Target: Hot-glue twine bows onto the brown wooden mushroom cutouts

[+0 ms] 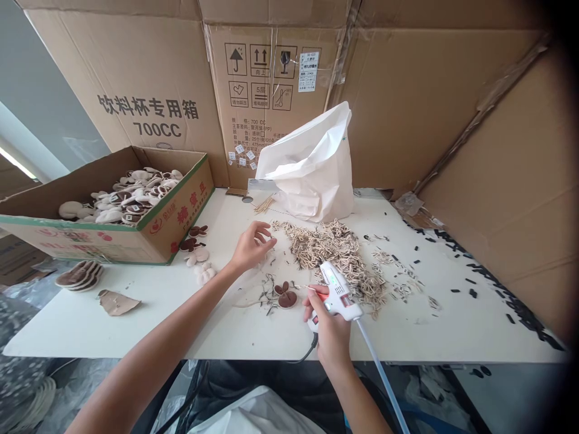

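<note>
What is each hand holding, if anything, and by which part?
The right hand holds the glue gun by its handle and perhaps a thin stick by one end; the left hand, nothing visible.

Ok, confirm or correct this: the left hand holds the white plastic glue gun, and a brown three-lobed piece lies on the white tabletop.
Not quite: the head view shows the right hand holding the white plastic glue gun. A brown three-lobed piece does lie on the white tabletop.
</note>
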Available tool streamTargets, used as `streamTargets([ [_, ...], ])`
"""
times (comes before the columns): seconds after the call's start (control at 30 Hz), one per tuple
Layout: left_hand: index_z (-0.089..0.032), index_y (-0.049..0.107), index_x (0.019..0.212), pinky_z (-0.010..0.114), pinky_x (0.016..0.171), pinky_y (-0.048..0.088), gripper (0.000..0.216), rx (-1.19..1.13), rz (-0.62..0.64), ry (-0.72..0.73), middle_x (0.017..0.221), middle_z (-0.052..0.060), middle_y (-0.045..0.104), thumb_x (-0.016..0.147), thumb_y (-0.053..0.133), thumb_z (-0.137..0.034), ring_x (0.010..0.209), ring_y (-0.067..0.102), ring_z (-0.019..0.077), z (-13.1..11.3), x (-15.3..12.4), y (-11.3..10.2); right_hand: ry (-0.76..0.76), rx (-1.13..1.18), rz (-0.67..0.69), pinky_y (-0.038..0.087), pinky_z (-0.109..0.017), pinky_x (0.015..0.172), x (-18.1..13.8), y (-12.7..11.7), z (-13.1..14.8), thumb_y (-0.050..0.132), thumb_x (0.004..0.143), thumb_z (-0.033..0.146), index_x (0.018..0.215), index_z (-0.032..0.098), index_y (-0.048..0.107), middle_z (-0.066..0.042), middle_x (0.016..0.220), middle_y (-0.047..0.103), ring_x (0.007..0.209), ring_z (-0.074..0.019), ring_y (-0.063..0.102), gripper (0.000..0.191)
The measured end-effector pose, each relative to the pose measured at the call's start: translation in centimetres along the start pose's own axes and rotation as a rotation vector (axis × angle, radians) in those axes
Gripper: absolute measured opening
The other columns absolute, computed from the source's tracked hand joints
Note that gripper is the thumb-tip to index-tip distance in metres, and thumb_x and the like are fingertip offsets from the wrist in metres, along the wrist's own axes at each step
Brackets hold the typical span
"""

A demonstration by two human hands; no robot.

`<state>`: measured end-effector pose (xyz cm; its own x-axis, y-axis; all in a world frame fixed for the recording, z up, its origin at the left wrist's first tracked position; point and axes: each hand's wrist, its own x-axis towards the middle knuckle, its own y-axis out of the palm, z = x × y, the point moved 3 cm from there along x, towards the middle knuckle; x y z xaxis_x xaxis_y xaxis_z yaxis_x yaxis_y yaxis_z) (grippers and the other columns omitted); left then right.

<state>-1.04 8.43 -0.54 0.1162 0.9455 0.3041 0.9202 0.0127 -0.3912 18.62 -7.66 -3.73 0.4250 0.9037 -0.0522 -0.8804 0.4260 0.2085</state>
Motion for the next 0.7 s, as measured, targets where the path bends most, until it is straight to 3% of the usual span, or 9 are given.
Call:
streamTargets([
  [0.07,-0.018,0.067,0.094,0.026,0.062,0.048,0.034,-0.015,0.014,-0.023,0.084,0.006,0.072,0.090,0.070,-0.051,0.071,0.063,0.0156,-0.3,-0.1,0.0,-0.003,-0.005,0.006,0.044,-0.026,0.048,0.0,0.0,-0.1,0.083,0.084,0.046,0.098,0.018,0.071,0.000,0.071,0.068,0.048,-0.0133,0.057,0.033],
  [0.17,-0.017,0.063,0.075,0.027,0.054,0.043,0.047,-0.009,0.041,-0.052,0.064,0.004,0.065,0.096,0.060,-0.060,0.057,0.057,0.0145,-0.5,-0.2,0.1,-0.009,-0.015,0.008,0.044,-0.027,0.048,0.1,-0.1,-0.2,0.082,0.084,0.047,0.099,0.018,0.071,-0.001,0.071,0.068,0.048,-0.0138,0.057,0.034],
  [0.23,-0.017,0.068,0.087,0.027,0.060,0.048,0.041,-0.043,0.091,0.006,0.074,0.005,0.069,0.096,0.061,-0.057,0.065,0.062,0.0156,-0.9,-0.3,0.4,-0.012,-0.017,0.011,0.044,-0.027,0.048,0.1,-0.1,-0.3,0.082,0.085,0.046,0.099,0.018,0.071,-0.001,0.071,0.068,0.049,-0.0137,0.057,0.033],
  [0.33,-0.019,0.069,0.115,0.030,0.078,0.054,0.037,-0.141,0.270,0.120,0.105,0.008,0.074,0.092,0.070,-0.048,0.086,0.068,0.0171,-2.0,-0.8,1.1,-0.017,-0.015,0.014,0.044,-0.026,0.048,0.1,-0.1,-0.3,0.082,0.085,0.045,0.099,0.018,0.071,0.000,0.071,0.068,0.048,-0.0133,0.057,0.032],
  [0.4,-0.019,0.071,0.111,0.031,0.081,0.053,0.031,-0.174,0.412,0.139,0.109,0.009,0.075,0.092,0.071,-0.043,0.088,0.068,0.0170,-2.7,-1.3,1.6,-0.014,-0.016,0.015,0.044,-0.026,0.048,0.1,-0.1,-0.3,0.081,0.086,0.045,0.099,0.018,0.071,0.000,0.070,0.068,0.049,-0.0133,0.057,0.032],
  [0.5,-0.018,0.076,0.097,0.030,0.077,0.050,0.022,-0.172,0.593,0.165,0.098,0.007,0.077,0.094,0.070,-0.039,0.083,0.067,0.0166,-3.8,-2.4,2.3,-0.011,-0.028,0.024,0.044,-0.026,0.048,0.1,-0.1,-0.3,0.081,0.087,0.045,0.100,0.018,0.071,-0.001,0.071,0.068,0.049,-0.0135,0.057,0.032],
  [0.7,-0.018,0.078,0.099,0.030,0.076,0.051,0.028,-0.211,0.774,0.211,0.097,0.007,0.077,0.083,0.082,-0.042,0.082,0.066,0.0176,-5.0,-3.8,3.2,0.004,-0.037,0.015,0.045,-0.027,0.046,0.2,-0.2,-0.5,0.081,0.085,0.048,0.099,0.017,0.072,-0.002,0.071,0.068,0.048,-0.0137,0.056,0.036],
])
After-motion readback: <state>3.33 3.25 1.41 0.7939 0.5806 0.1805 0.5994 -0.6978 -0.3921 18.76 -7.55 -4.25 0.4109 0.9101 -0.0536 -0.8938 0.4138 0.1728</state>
